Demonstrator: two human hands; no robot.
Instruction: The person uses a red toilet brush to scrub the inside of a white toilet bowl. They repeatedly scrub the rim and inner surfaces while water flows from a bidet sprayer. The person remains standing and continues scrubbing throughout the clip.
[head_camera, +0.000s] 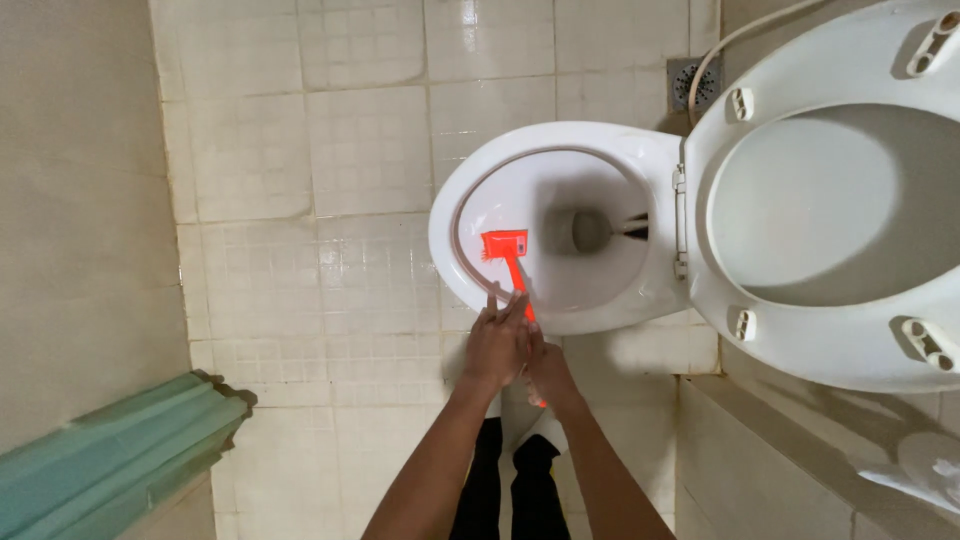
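Two hands on one orange brush, seen from above. Far left: beige wall, then a green ribbed panel (120, 450) cut off at the lower left corner of the tiled floor (300, 250). Left hand (497, 342) wrapped over the upper handle, fingers partly spread and pointing toward the bowl, grip pressed around the shaft. Right hand (548, 372) just beside and below it, closed on the lower handle, touching the left. Orange brush (507, 252) angled up from both hands, head resting on the inner wall of the toilet bowl (445, 235), at its left side just under the rim. Further right: dark drain opening in the middle of the bowl, then raised seat and lid (830, 200) standing open, floor drain (690, 82) at the top edge beside a thin hose.

Progress, as a judgement: scrubbing under way, brush on the left inner wall; right wall and drain area apparently not yet reached. No foam visible.

Hard to make out: bristles against white porcelain, lower end of handle hidden between palms, white object at the lower right corner cut off.
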